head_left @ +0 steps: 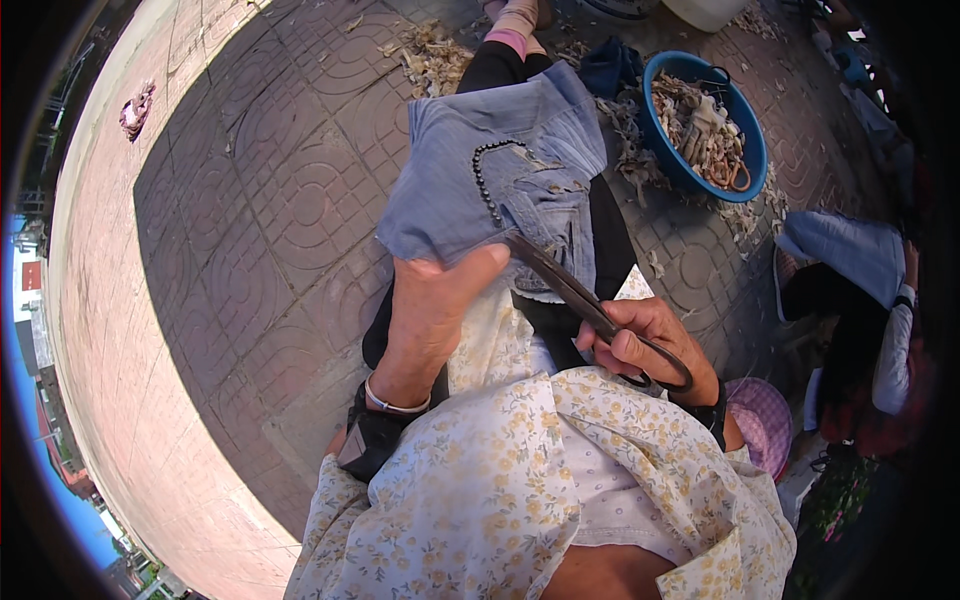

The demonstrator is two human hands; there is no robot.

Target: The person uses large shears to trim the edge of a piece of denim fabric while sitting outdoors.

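A piece of light blue denim [440, 165] with frayed, torn patches lies over my lap and legs. My left hand [425, 315] pinches its near edge between thumb and fingers. Long dark metal scissors [565, 285] sit in my right hand [665, 340], which is closed round their handle loops. The blades point away and to the left, their tips at the denim close to my left thumb. Whether the blades are parted I cannot tell. A curved string of black beads [482, 185] shows on the denim.
On the right, a blue basin [763, 150] holds pale scraps [690, 125] and looped handles. More scraps [435, 62] litter the patterned paving [290, 190]. Another person with a denim piece [845, 250] sits at the far right. A pink checked hat-like item [762, 420] is beside my right arm.
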